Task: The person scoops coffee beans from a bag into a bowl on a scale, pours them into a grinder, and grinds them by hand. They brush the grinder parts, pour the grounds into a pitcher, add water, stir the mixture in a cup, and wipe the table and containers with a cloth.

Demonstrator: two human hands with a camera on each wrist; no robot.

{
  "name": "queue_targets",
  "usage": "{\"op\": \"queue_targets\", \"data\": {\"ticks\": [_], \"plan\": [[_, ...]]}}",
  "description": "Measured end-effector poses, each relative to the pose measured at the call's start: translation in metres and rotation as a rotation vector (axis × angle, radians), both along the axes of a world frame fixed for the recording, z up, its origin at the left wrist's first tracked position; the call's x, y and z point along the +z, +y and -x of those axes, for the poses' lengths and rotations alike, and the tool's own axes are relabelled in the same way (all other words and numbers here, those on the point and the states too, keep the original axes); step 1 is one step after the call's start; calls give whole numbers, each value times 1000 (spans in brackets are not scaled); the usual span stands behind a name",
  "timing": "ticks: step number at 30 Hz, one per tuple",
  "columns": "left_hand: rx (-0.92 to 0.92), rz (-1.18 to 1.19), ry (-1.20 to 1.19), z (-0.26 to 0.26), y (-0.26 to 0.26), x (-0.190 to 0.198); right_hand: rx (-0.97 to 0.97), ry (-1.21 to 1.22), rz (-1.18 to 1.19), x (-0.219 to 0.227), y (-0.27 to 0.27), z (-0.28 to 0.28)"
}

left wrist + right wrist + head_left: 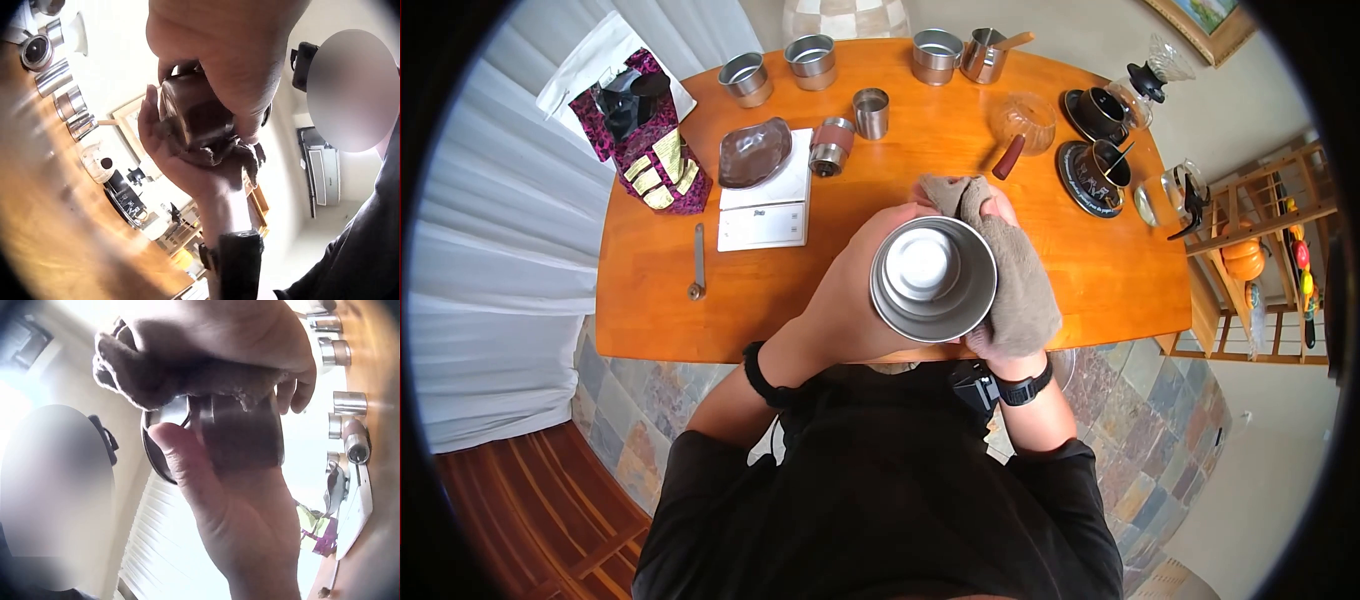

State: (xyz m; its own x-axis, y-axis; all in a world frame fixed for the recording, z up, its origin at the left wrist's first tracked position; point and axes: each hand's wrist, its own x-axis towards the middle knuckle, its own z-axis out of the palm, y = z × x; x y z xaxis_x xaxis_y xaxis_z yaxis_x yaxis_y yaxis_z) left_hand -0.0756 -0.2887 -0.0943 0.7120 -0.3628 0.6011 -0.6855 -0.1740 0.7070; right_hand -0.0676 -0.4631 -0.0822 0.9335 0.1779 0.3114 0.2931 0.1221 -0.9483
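Observation:
A metal cup (980,262) is held above the table's near edge, its mouth facing the head camera. My left hand (850,285) grips its left side; in the right wrist view that hand's thumb (178,456) lies at the rim of the cup (240,434). On the other side my right hand (1005,345) presses a grey-brown cloth (1022,285) against the cup, fingers curled round it. The cloth (144,378) covers part of the cup's outside. In the left wrist view the right hand (187,178) cups the lower side, partly behind the cloth.
Beyond the hands, the table (670,330) carries a white scale (762,228) with a brown dish (755,152), a grinder (831,146), several metal cups, a glass vessel (1025,122) and black cups on saucers. A patterned bag (655,165) stands at the left, shelving (1240,260) at the right.

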Motion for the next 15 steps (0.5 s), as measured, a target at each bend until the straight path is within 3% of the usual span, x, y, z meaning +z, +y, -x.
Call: {"op": "queue_targets", "data": {"ticks": [3,5,6,7,10,12,13,15], "plan": [[65,-34,31,6,2,6,-50,-139,108,9,1,6],[97,6,90,8,4,6,33,65,-243,8,7,10],[158,-102,34,6,6,10,74,167,-418,7,8,11],[219,-211,-23,6,7,14,-7,2,-61,5,2,11],[204,-251,-2,10,8,21,-102,-60,86,6,4,20],[212,-330,-30,13,9,25,-102,-106,39,6,5,24],[161,-255,33,15,8,26,-105,-149,-5,5,6,27],[35,-128,186,17,10,26,-22,-5,-119,6,0,27]]}}
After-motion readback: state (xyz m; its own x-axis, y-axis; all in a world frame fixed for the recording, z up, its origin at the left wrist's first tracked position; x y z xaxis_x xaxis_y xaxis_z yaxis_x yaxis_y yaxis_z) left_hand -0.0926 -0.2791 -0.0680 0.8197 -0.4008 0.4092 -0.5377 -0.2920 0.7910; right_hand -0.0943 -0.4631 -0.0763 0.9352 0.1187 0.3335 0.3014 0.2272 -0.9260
